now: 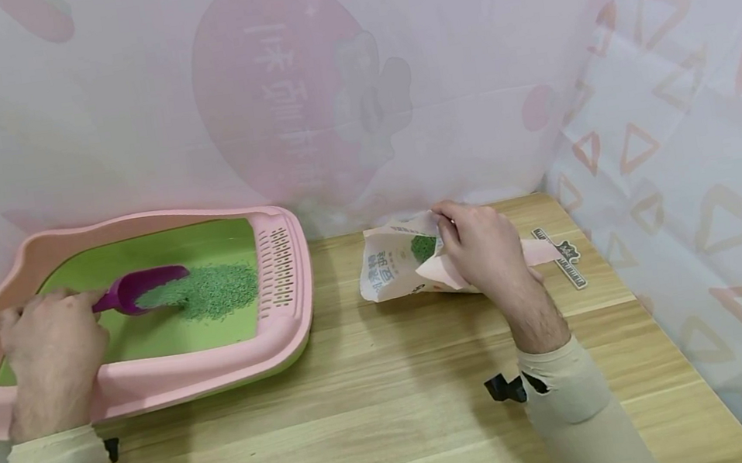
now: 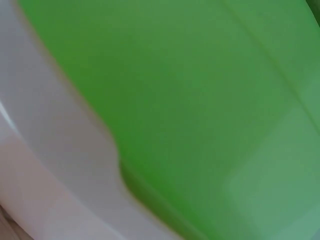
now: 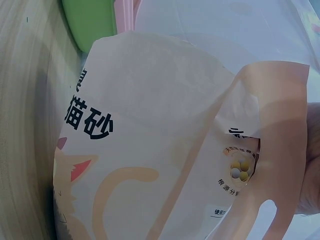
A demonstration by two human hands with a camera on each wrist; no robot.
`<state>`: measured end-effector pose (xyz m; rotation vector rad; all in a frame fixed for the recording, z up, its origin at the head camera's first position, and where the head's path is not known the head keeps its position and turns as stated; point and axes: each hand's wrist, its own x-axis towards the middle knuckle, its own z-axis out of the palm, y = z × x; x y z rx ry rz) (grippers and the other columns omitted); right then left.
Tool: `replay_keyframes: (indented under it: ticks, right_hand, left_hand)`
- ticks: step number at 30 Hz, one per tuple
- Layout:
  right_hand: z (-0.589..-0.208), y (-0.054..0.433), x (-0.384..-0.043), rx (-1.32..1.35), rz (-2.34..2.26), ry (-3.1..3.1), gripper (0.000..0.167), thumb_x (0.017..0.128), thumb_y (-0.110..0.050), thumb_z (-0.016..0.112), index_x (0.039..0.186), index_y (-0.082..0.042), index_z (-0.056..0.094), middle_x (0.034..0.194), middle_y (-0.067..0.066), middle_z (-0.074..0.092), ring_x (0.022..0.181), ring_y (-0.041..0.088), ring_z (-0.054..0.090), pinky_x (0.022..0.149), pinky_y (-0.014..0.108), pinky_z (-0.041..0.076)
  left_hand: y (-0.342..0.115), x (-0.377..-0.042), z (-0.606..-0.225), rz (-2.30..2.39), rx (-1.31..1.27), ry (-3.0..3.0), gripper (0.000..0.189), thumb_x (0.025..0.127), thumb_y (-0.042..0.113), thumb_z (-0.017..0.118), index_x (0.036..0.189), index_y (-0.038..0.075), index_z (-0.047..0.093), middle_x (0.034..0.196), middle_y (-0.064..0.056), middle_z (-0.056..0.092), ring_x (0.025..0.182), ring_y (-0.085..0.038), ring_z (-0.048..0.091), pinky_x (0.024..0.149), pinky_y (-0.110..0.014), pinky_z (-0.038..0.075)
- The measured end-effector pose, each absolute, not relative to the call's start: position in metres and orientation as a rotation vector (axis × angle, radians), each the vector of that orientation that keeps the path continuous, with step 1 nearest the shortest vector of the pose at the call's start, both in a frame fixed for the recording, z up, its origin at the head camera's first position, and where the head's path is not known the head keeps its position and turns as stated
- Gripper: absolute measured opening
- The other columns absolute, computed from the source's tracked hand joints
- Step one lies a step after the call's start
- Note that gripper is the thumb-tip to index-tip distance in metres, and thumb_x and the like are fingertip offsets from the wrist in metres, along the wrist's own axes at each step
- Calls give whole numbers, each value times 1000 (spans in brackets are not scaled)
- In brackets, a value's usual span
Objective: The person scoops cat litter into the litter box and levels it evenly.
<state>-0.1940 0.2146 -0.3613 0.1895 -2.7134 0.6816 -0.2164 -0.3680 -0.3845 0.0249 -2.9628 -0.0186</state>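
At the left, my left hand (image 1: 56,351) holds the handle of a purple scoop (image 1: 150,276) inside a pink-rimmed litter box (image 1: 206,367). Green litter (image 1: 227,288) lies on the scoop's mouth and in a heap on the box's green floor. In the left wrist view only the pale pink rim (image 2: 55,115) and green floor (image 2: 180,110) show, blurred. Over at the right, my right hand (image 1: 489,247) grips the top edge of a pale paper cat litter bag (image 1: 386,268), its mouth partly spread with green granules inside. The bag's printed side (image 3: 140,85) fills much of the right wrist view.
A black-and-white cat-themed angled piece (image 1: 570,261) lies beside the bag, near the table's right edge. Printed white sheets (image 1: 465,94) hang behind and at both sides. The wooden table (image 1: 340,423) extends towards me.
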Motion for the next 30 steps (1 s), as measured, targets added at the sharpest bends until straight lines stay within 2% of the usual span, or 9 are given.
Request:
replay_keyframes:
  ticks: [5, 8, 18, 23, 26, 30]
  right_hand:
    - [-361, 214, -194, 192, 678, -2706, 28, 120, -17, 65, 138, -6, 83, 132, 20, 88, 110, 46, 88, 88, 65, 70]
    - [-361, 215, -194, 194, 680, -2703, 28, 120, -17, 65, 138, -6, 83, 131, 20, 88, 109, 45, 88, 87, 65, 70]
    - [-362, 215, -194, 199, 679, -2704, 28, 119, -16, 65, 138, -5, 83, 130, 21, 88, 106, 45, 89, 86, 64, 71]
    - [-362, 215, -194, 197, 680, -2707, 28, 120, -17, 65, 137, -5, 83, 130, 20, 88, 107, 45, 89, 87, 64, 71]
    - [-362, 215, -194, 196, 677, -2706, 27, 120, -17, 65, 137, -5, 83, 130, 20, 88, 107, 45, 89, 87, 65, 70]
    - [-362, 215, -194, 193, 676, -2706, 28, 120, -18, 65, 137, -6, 83, 130, 20, 88, 107, 45, 89, 87, 65, 70]
  left_hand:
    - [-368, -215, -384, -7, 17, -2945, 38, 98, -5, 71, 136, -5, 77, 131, -39, 72, 123, -67, 61, 107, -85, 36]
    - [-367, -214, -384, 7, 19, -2943, 43, 99, -7, 69, 141, 0, 77, 135, -37, 71, 127, -67, 60, 107, -84, 36]
    - [-362, -212, -386, 8, 44, -2899, 51, 101, -10, 54, 144, 5, 78, 140, -34, 72, 132, -64, 60, 107, -82, 38]
    - [-361, -212, -388, -30, 47, -2862, 50, 100, -10, 58, 144, 5, 77, 141, -35, 72, 133, -65, 59, 108, -83, 37]
    - [-360, -212, -389, -52, 51, -2844, 46, 100, -8, 64, 143, 2, 76, 136, -37, 72, 127, -66, 60, 106, -83, 37]
    - [-358, -213, -387, -69, 41, -2842, 31, 107, 2, 69, 137, -4, 74, 115, -38, 74, 103, -69, 65, 94, -81, 42]
